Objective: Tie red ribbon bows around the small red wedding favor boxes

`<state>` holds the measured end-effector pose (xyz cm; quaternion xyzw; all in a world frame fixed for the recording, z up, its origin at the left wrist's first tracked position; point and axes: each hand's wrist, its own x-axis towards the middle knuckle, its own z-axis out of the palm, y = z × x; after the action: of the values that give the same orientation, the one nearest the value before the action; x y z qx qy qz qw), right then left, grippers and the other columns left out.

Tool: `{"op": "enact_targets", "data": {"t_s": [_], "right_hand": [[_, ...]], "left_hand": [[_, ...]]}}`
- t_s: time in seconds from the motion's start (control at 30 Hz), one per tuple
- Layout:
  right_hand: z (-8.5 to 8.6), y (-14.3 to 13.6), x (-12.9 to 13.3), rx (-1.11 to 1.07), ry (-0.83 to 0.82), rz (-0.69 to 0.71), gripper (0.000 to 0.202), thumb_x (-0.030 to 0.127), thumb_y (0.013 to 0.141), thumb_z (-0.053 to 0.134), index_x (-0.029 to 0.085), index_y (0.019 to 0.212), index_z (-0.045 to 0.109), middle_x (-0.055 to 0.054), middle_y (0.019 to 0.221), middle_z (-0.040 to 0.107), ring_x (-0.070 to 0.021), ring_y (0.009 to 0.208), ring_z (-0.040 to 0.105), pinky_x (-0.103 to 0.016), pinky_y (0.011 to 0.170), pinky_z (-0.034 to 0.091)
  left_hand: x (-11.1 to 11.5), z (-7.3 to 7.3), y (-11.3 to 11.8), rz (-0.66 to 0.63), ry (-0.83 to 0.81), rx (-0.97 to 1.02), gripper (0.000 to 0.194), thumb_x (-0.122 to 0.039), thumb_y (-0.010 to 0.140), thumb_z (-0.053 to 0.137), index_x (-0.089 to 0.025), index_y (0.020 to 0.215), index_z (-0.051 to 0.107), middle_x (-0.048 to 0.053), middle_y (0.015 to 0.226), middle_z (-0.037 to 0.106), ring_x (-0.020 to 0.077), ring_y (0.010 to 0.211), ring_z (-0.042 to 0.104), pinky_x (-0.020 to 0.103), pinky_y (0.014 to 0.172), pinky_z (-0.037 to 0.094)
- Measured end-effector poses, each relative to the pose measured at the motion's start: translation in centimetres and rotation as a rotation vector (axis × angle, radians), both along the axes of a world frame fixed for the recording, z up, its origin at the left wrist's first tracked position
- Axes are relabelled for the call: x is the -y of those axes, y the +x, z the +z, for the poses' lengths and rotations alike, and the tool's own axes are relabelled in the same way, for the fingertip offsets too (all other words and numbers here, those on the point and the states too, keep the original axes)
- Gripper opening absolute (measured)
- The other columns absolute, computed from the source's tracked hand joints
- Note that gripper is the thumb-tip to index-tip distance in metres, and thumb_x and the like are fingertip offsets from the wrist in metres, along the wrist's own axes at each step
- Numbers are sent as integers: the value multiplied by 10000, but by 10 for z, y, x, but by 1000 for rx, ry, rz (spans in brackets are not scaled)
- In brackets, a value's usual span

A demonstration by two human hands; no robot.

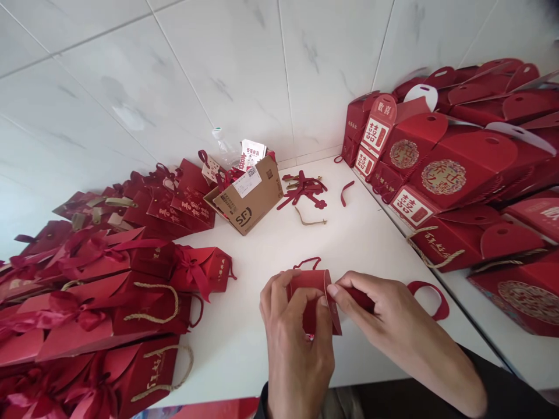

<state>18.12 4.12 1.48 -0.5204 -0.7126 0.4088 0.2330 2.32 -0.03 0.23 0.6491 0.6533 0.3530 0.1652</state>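
Nearest, a small red box (pixel 311 280) is held just above or on the desk (pixel 236 343); which of the two cannot be told. It is grasped around its left side and front by the fingers of the left hand (pixel 297 326). Its right edge is pinched by the thumb and forefinger of the right hand (pixel 379 308); whether a ribbon is gripped there too cannot be told. A red ribbon loop (pixel 442 302) is seen beside the right wrist. To the left, bow-tied red boxes (pixel 144 273) are packed in rows; to the right, larger red gift boxes (pixel 463 166) are stacked. Farther off, loose red strips (pixel 305 189) are heaped beside a tilted cardboard box (pixel 257 201), behind which a clear bottle (pixel 223 145) is partly hidden. The desk is backed by a tiled wall (pixel 240 64).
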Motion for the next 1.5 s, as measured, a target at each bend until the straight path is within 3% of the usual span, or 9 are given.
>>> {"op": "enact_targets", "data": {"t_s": [0.07, 0.17, 0.27, 0.43, 0.53, 0.63, 1.2, 1.4, 1.5], "right_hand": [[-1, 0, 0, 9, 38, -19, 359, 470, 1062, 455, 254, 819, 609, 34, 665, 637, -160, 587, 581, -293, 563, 465], [0, -2, -1, -45, 233, -71, 251, 444, 1062, 473, 273, 1126, 645, -37, 1048, 717, -221, 987, 673, -371, 862, 544], [5, -7, -2, -138, 290, 45, 252, 395, 1065, 482, 305, 1256, 620, -75, 1331, 616, -253, 1314, 535, -440, 1059, 493], [17, -19, -8, -213, 61, 157, 189, 399, 1044, 534, 289, 963, 666, -53, 1287, 600, -225, 1258, 575, -359, 931, 576], [14, -25, -14, -131, 140, 139, 165, 348, 1028, 545, 268, 948, 664, -63, 1239, 612, -239, 1283, 551, -438, 1051, 507], [9, -30, -19, -31, 224, 160, 161, 284, 1013, 542, 239, 916, 663, -87, 1219, 621, -264, 1259, 560, -487, 1054, 492], [10, -49, -19, 27, 272, 256, 168, 190, 976, 599, 214, 816, 646, -78, 1083, 666, -266, 1119, 611, -476, 974, 524], [8, -51, -18, 21, 274, 287, 128, 222, 993, 595, 221, 873, 639, -65, 1099, 654, -249, 1136, 593, -444, 990, 530], [1, -45, -15, 50, 341, 283, 107, 247, 994, 592, 232, 1095, 623, -77, 1204, 625, -260, 1210, 558, -490, 1063, 496]], "left_hand": [[1, -1, -1, 11, -11, 47, 252, -221, 1004, 514, -250, 814, 677, 102, 1188, 626, 311, 1240, 530, 494, 908, 559], [5, 1, -4, 61, 35, 118, 170, -230, 1020, 501, -249, 949, 654, 119, 1349, 559, 301, 1329, 506, 421, 866, 574], [10, 8, -8, 112, 121, 141, 139, -225, 1024, 504, -258, 964, 626, 90, 1445, 508, 278, 1410, 452, 403, 941, 534], [16, 10, -14, 253, 146, 147, 96, -288, 974, 586, -272, 1066, 608, 75, 1304, 588, 270, 1263, 546, 439, 1000, 466], [18, 2, -20, 272, 10, 207, 346, -361, 908, 669, -264, 1225, 574, 70, 1113, 644, 247, 1001, 616, 392, 843, 516], [22, -7, -27, 263, -79, 400, 291, -384, 966, 608, -252, 1222, 569, 42, 960, 652, 194, 855, 636, 320, 764, 534], [27, -8, -31, 272, -136, 630, 340, -455, 970, 620, -234, 1227, 599, 58, 995, 698, 170, 876, 672, 250, 755, 552], [17, -7, -40, 196, -180, 616, 346, -521, 984, 573, -196, 915, 672, 24, 813, 666, 135, 714, 597, 217, 636, 498], [16, -7, -41, 232, -137, 674, 342, -505, 969, 605, -195, 825, 630, -5, 742, 621, 125, 678, 582, 218, 636, 502]]}}
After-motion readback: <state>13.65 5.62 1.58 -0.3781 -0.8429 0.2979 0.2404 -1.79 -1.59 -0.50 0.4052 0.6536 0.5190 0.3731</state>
